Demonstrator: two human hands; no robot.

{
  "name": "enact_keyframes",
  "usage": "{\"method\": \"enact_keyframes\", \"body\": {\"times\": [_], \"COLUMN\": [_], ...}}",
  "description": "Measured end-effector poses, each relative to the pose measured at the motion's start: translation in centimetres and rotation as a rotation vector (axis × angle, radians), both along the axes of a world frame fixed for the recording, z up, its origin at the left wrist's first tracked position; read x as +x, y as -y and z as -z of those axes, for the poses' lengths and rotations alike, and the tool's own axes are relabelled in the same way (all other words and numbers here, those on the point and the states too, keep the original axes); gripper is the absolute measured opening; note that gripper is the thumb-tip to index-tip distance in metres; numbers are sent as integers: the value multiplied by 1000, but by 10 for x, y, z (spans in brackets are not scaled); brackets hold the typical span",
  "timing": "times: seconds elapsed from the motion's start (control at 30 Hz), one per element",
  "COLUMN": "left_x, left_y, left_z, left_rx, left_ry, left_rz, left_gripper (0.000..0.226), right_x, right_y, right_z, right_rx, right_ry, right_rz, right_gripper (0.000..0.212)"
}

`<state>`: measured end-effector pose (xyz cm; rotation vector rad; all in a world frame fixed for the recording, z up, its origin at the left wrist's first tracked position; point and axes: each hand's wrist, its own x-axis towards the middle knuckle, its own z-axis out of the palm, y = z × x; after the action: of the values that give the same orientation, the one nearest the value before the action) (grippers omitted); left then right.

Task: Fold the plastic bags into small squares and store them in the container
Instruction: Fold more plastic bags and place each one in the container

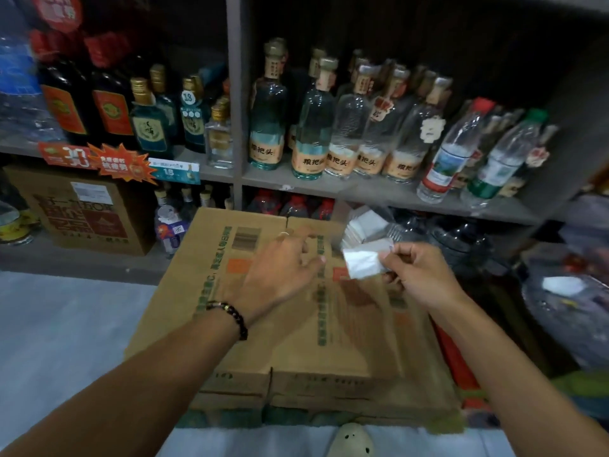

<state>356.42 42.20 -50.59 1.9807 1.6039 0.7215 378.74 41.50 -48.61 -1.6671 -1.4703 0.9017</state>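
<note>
Take the cardboard box under your hands as your landmark. On the shelf above and behind it, the clear bottles carry tan labels reading 粮把头. Up and to its left, a blue-green bottle wears a round tag reading 18, and the shelf-edge price tag below it reads 18. Further left, a red sign shows 30. The box's own print is too blurred to read.

Folded bag white; cardboard box brown, green print, orange patches; bracelet dark-beaded.
</note>
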Motion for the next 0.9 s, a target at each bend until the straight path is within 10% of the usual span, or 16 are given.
{"method": "enact_keyframes", "body": {"times": [0.3,0.9], "left_x": [77,59], "left_y": [-97,-94], "left_z": [-11,-27], "left_rx": [70,331], "left_ry": [-413,-477], "left_rz": [90,100], "left_gripper": [76,69], "right_x": [60,39], "right_y": [-80,-66], "right_z": [-12,-13], "right_rx": [51,96], "right_ry": [344,580], "right_rz": [115,60], "right_gripper": [23,26]}}
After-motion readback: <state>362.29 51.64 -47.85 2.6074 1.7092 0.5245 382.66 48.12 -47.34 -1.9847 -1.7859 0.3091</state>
